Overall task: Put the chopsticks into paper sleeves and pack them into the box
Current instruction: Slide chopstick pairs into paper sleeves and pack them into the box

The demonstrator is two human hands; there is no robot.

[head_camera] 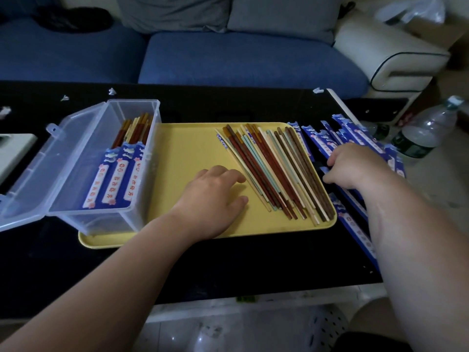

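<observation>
on the tray [182, 153], brown, cream and teal chopsticks [274, 171] fan out; left fingers [233, 175] relaxed, right fingers [335, 158] pinch a sleeve [323, 170].

The head camera looks forward and down, close over the black table [228, 265], facing the sofa [241, 59].

We are looking at loose chopsticks [276, 171], brown, red, cream and pale green, lying fanned in a heap on the right half of the yellow tray [187, 148]. Blue printed sleeves [350, 130] are lying spread on the table [228, 262] just right of the tray. The clear box [106, 214] is standing open on the tray's left end, holding three sleeved pairs.
</observation>
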